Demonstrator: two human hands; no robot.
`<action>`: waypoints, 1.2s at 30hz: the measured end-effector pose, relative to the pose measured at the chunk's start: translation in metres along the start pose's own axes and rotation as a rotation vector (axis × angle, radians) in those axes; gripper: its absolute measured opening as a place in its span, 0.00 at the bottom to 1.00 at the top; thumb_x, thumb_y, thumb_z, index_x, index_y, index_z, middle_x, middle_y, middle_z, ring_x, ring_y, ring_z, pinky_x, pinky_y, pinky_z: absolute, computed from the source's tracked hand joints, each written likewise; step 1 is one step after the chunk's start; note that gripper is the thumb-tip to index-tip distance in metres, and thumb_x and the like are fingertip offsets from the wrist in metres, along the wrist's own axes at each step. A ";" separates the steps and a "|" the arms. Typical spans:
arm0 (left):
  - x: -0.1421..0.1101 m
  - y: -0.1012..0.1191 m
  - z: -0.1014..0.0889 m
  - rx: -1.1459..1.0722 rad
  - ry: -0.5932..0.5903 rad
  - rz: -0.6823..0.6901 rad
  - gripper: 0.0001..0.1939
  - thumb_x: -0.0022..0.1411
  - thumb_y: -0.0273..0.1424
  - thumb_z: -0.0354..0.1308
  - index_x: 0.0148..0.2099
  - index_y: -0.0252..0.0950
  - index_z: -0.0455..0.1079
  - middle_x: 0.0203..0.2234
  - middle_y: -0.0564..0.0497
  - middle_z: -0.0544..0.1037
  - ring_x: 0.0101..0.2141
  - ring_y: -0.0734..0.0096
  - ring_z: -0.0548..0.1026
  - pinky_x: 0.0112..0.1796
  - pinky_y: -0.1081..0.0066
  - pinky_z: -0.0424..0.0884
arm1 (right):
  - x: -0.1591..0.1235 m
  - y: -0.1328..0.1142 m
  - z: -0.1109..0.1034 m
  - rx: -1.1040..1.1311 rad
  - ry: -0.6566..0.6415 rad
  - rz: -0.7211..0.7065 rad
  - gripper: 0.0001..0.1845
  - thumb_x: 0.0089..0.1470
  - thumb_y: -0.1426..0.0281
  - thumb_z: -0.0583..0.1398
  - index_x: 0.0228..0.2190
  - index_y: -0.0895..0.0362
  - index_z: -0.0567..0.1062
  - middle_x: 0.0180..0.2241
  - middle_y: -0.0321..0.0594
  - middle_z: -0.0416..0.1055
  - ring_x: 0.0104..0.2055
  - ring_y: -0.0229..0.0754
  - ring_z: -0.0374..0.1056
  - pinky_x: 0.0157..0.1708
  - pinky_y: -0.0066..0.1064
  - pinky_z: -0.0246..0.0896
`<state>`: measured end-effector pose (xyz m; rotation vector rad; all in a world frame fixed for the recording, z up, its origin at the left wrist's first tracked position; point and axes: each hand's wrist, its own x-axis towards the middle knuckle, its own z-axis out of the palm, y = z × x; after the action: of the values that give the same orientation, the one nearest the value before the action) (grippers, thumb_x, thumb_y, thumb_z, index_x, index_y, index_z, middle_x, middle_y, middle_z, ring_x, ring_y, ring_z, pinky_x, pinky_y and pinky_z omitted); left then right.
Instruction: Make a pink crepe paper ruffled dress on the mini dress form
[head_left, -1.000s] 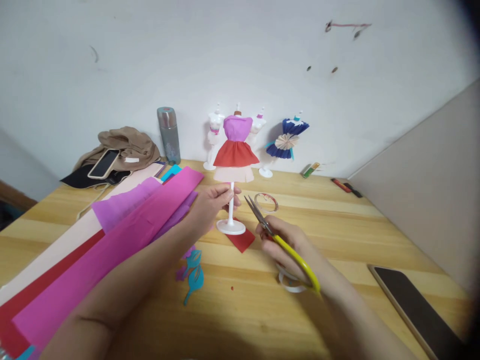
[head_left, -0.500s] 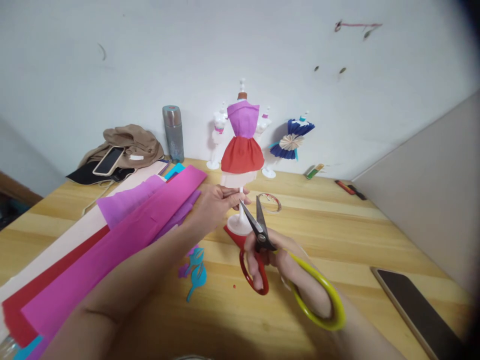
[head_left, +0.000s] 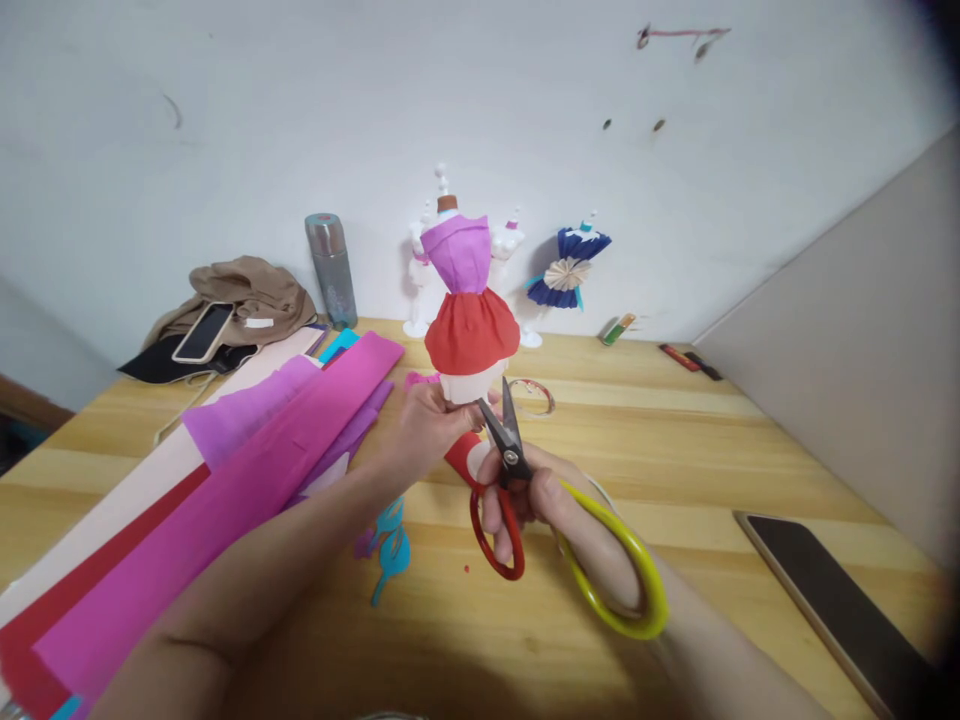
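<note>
A small dress-form mannequin [head_left: 448, 204] leans slightly, wearing a purple crepe-paper top [head_left: 459, 250] and a gathered red paper skirt [head_left: 472, 332]. A pale pink layer [head_left: 474, 386] shows below the red hem. My left hand [head_left: 431, 432] is closed around the mannequin just under that layer; the fingers partly hide the grip. In my right hand [head_left: 536, 490] are scissors [head_left: 511, 458] with one red and one yellow handle. Their blades are parted and point up beside the pale layer, near my left fingertips. Red paper [head_left: 459, 458] lies below the mannequin.
Long crepe-paper sheets [head_left: 247, 440] cover the table's left side. Blue leaf cut-outs [head_left: 394, 552] lie in front. Against the wall stand a flask [head_left: 331, 270] and a blue-dressed mannequin [head_left: 574, 270], with smaller forms behind. A bracelet-like ring [head_left: 534, 397] and a phone [head_left: 832, 600] are rightward.
My left hand has shifted from the stand's pole up to just under the pale layer. The mannequin has come closer and tilted. The scissors have moved slightly left and up, with the view also shifting.
</note>
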<state>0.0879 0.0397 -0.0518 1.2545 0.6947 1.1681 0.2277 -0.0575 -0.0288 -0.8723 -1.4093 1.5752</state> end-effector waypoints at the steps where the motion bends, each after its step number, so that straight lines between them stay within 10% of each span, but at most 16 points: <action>1: 0.000 0.000 -0.001 0.013 -0.007 0.016 0.11 0.48 0.38 0.71 0.31 0.37 0.77 0.28 0.52 0.79 0.31 0.68 0.76 0.36 0.67 0.72 | -0.001 -0.002 0.000 -0.014 0.001 -0.005 0.28 0.60 0.43 0.52 0.39 0.56 0.67 0.26 0.37 0.68 0.23 0.37 0.66 0.23 0.30 0.66; 18: -0.007 0.013 0.000 -0.103 -0.092 -0.118 0.12 0.53 0.39 0.65 0.34 0.35 0.75 0.22 0.55 0.74 0.24 0.77 0.70 0.29 0.74 0.68 | -0.021 -0.017 -0.033 -0.277 0.039 -0.030 0.31 0.57 0.40 0.53 0.41 0.55 0.72 0.20 0.34 0.64 0.20 0.37 0.58 0.19 0.30 0.55; 28: -0.014 0.032 0.003 -0.035 -0.030 -0.109 0.11 0.48 0.36 0.67 0.30 0.34 0.73 0.20 0.56 0.76 0.16 0.80 0.69 0.20 0.77 0.67 | -0.014 -0.021 -0.035 -1.194 0.446 -0.193 0.22 0.57 0.55 0.61 0.45 0.58 0.75 0.26 0.38 0.67 0.23 0.40 0.62 0.23 0.32 0.57; 36: -0.022 0.046 0.009 -0.020 0.029 -0.134 0.13 0.42 0.34 0.69 0.24 0.35 0.68 0.14 0.58 0.73 0.14 0.81 0.68 0.17 0.80 0.64 | -0.008 -0.016 -0.032 -0.957 0.325 -0.096 0.24 0.58 0.52 0.58 0.46 0.58 0.75 0.25 0.36 0.64 0.25 0.41 0.62 0.25 0.32 0.57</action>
<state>0.0762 0.0118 -0.0101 1.1578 0.7753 1.0823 0.2623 -0.0511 -0.0170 -1.4858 -1.9169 0.5722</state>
